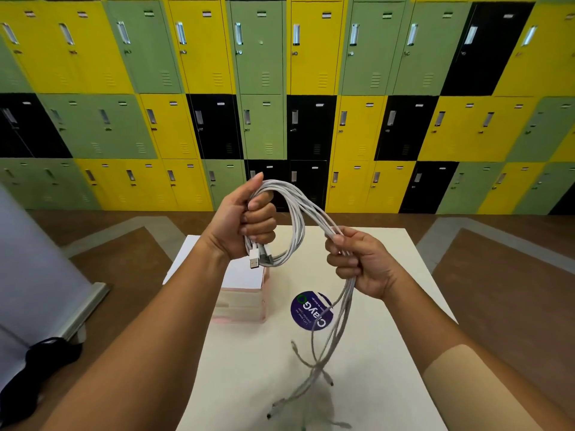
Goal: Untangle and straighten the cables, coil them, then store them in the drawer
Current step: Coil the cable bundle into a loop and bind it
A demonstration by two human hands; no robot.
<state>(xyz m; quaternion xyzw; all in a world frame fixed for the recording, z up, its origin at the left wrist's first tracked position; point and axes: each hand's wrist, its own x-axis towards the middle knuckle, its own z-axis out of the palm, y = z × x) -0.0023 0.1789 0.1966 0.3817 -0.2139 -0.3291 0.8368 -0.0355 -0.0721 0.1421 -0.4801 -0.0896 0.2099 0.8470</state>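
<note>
The left hand [249,219] is curled tight around one side of a loop of thin white cables [297,213], held up in the air above the white bench [389,306]. The right hand [364,262] squeezes the same bunch of cables on the other side. A flat silver plug [254,262] sticks out under the left hand. The loose ends hang down from the right hand, over the bench. A small pink and white box of drawers [242,293] sits on the bench beside a round purple sticker [311,311]. Yellow, green and black lockers [155,57] fill the wall behind.
</note>
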